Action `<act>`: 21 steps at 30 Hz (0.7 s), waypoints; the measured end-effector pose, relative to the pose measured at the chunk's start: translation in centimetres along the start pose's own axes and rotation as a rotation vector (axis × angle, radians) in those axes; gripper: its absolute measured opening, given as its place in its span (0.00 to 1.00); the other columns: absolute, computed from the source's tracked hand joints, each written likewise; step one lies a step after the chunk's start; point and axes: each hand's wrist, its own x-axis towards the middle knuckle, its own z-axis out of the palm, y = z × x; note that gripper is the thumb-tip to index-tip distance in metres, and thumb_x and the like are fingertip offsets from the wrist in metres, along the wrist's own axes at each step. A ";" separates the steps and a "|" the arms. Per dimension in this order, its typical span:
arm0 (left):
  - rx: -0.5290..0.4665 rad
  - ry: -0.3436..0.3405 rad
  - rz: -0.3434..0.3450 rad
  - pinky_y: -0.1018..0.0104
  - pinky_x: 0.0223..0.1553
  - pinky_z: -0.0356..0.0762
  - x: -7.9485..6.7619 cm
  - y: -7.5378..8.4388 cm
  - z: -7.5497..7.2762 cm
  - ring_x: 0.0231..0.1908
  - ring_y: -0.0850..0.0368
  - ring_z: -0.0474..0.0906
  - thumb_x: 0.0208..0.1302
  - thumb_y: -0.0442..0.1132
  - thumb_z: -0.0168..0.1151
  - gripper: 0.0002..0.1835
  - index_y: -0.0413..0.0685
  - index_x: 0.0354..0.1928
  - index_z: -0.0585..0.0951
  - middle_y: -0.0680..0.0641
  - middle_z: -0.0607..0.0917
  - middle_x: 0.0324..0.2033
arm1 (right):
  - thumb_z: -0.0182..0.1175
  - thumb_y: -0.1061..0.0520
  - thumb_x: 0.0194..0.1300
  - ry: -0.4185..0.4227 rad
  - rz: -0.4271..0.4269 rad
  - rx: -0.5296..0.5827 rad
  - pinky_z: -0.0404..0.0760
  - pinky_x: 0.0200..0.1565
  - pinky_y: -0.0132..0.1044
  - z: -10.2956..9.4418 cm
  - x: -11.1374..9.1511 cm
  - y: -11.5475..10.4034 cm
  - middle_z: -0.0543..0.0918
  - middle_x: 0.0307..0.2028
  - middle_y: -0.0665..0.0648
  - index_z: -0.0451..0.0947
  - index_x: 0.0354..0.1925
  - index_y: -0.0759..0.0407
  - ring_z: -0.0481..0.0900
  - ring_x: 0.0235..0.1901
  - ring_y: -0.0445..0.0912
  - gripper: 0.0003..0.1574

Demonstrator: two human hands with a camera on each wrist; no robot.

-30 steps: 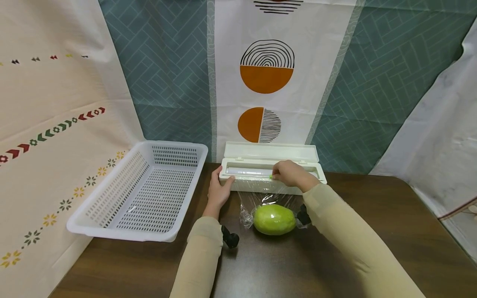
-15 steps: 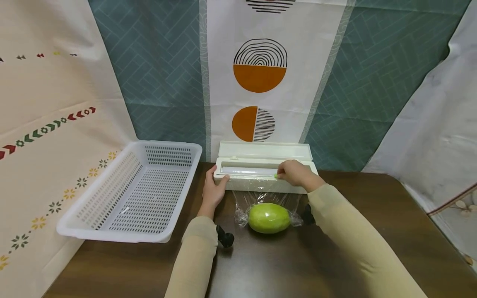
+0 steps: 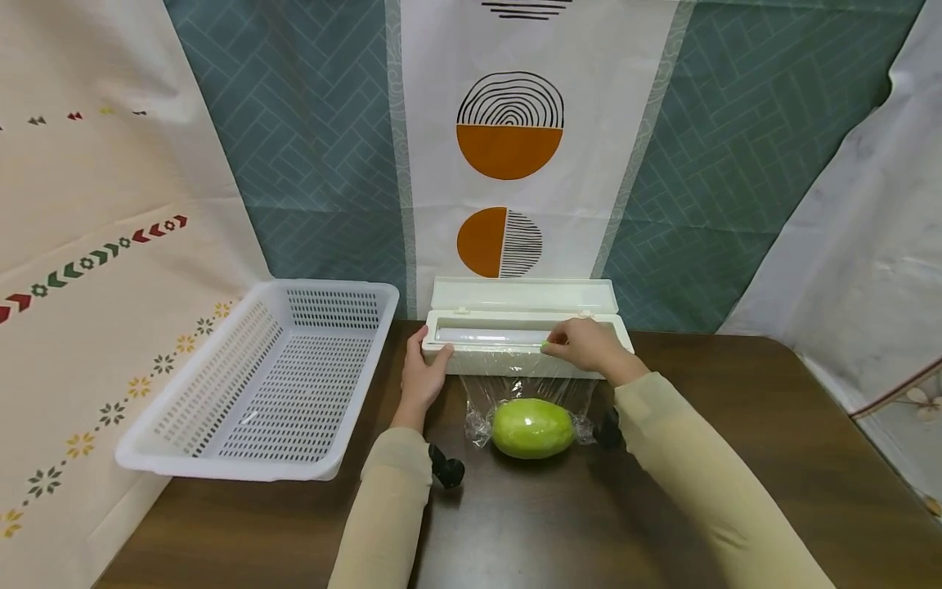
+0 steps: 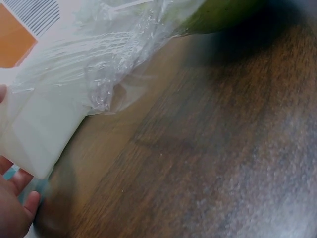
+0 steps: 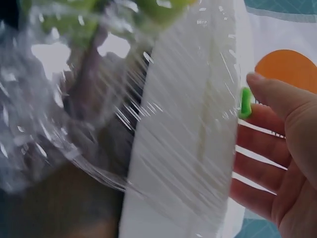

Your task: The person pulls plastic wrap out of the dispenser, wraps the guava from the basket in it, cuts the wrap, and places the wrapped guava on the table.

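A white cling film dispenser (image 3: 440, 366) stands at the back of the table with its lid (image 3: 522, 294) raised. My left hand (image 3: 423, 383) grips its left end, thumb on the front edge. With thumb and fingers, my right hand (image 3: 589, 348) pinches the small green slide cutter (image 5: 245, 102) on the front rim, right of the middle. Inside lies the film roll (image 3: 486, 336). Clear cling film (image 4: 126, 44) runs from the box down to a yellow-green oval fruit (image 3: 531, 429) on the table, wrapped in film with bunched ends. The right fingers partly cover the cutter in the head view.
A white perforated plastic basket (image 3: 368, 397) stands on the left of the brown wooden table (image 3: 500, 532). Patterned cloths (image 3: 324, 164) hang directly behind the dispenser and along the sides. Black wrist cameras (image 3: 446, 470) sit near the fruit on both sides.
My right hand has slid the green cutter a short way right along the dispenser's rim, then hardly moved. The left hand keeps its grip. The head view has shifted slightly.
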 end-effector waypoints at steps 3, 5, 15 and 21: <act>0.003 0.010 -0.001 0.35 0.64 0.42 -0.1 0.1 0.0 0.69 0.44 0.55 0.63 0.55 0.57 0.34 0.65 0.69 0.58 0.47 0.62 0.70 | 0.57 0.41 0.65 0.036 0.036 0.021 0.79 0.42 0.47 0.5 -0.1 0.1 0.84 0.43 0.58 0.80 0.47 0.59 0.82 0.40 0.51 0.25; 0.006 0.013 0.002 0.35 0.64 0.42 -0.2 0.2 0.0 0.69 0.44 0.55 0.63 0.55 0.57 0.34 0.65 0.69 0.58 0.47 0.62 0.70 | 0.57 0.40 0.65 0.067 0.050 0.023 0.78 0.40 0.46 0.8 -0.1 0.1 0.84 0.41 0.58 0.80 0.45 0.58 0.81 0.38 0.50 0.24; 0.010 0.008 0.001 0.36 0.65 0.43 -0.1 0.1 0.1 0.70 0.45 0.55 0.63 0.56 0.56 0.34 0.65 0.69 0.57 0.47 0.61 0.70 | 0.59 0.43 0.64 0.228 0.066 0.095 0.78 0.37 0.47 2.4 -0.6 0.3 0.85 0.36 0.57 0.81 0.37 0.57 0.81 0.34 0.50 0.18; 0.003 0.006 -0.003 0.35 0.65 0.42 -0.1 0.1 0.1 0.70 0.44 0.54 0.63 0.56 0.56 0.34 0.67 0.69 0.57 0.47 0.61 0.70 | 0.59 0.45 0.64 0.300 0.063 0.207 0.78 0.45 0.52 3.6 -0.7 0.8 0.84 0.41 0.61 0.80 0.40 0.60 0.81 0.42 0.56 0.20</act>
